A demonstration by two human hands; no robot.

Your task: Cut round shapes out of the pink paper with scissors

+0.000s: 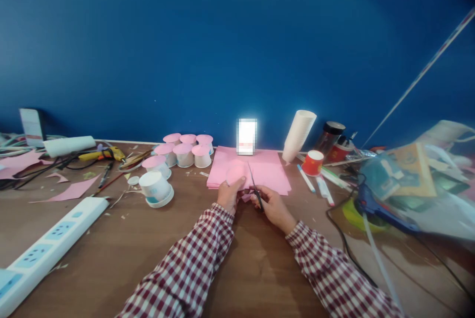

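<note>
My left hand (230, 195) pinches a rounded piece of pink paper (236, 171), thumb on top. In my right hand (273, 205) is a pair of scissors (253, 177), blades pointing up and away, close against the right side of that paper. A small pink scrap (247, 198) hangs between the two hands. Beneath and behind them lies a stack of pink sheets (272, 172). To the left stand several paper cups (184, 158) topped with pink paper discs, and a white cup (153, 185) without a disc rests on a white round base.
A white power strip (52, 244) and a yellow glue gun (106, 154) lie left. A phone (247, 136) stands behind the sheets. Rightward are stacked white cups (300, 135), a red cup (312, 162), a dark-lidded jar (329, 136), markers (306, 178) and a blue glue gun (386, 214).
</note>
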